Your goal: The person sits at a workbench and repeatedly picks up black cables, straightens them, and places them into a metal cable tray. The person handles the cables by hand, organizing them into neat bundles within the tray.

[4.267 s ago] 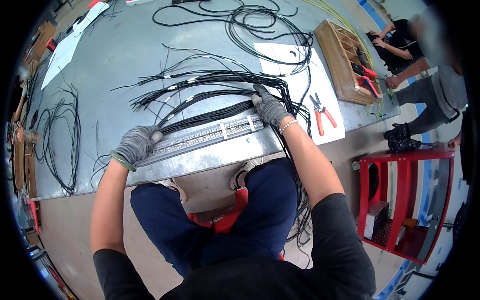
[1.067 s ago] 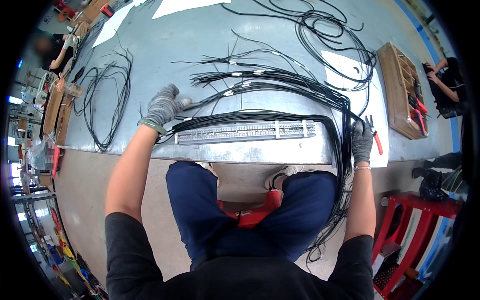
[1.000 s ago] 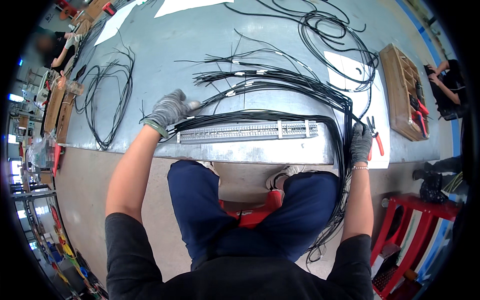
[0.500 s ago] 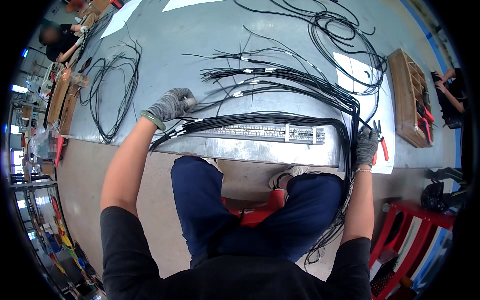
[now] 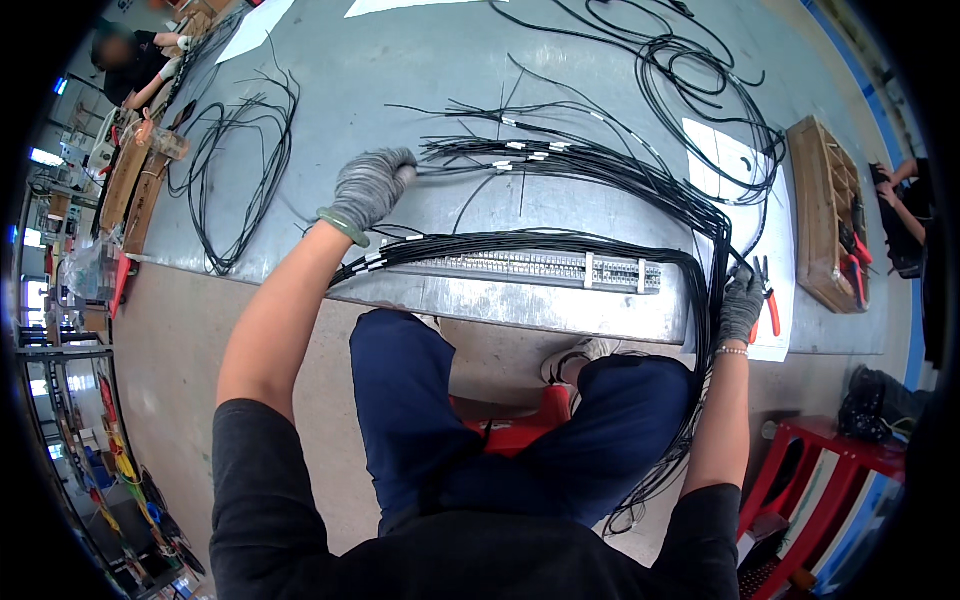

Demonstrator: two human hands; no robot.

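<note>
Head view, black wire bundle [image 5: 600, 170], looped, white-tagged

Grey knit gloves are worn on the left hand [image 5: 372, 185] and the right hand [image 5: 741, 305] — the left cuff is edged in green. The wire bundle [image 5: 600, 175] is black with white sleeves. The table [image 5: 400, 80] is grey, the terminal strip [image 5: 530, 268] pale grey, the pliers [image 5: 768, 300] red-handled, the stool [image 5: 815, 470] red, the trousers [image 5: 420, 420] dark blue.

We found the terminal strip [image 5: 520, 268] along the bench's [image 5: 420, 70] near edge, the wire bundle [image 5: 600, 170] behind it, the wooden tray [image 5: 825, 225] at the right edge, and loose wire loops [image 5: 240, 170] near the left edge.
</note>
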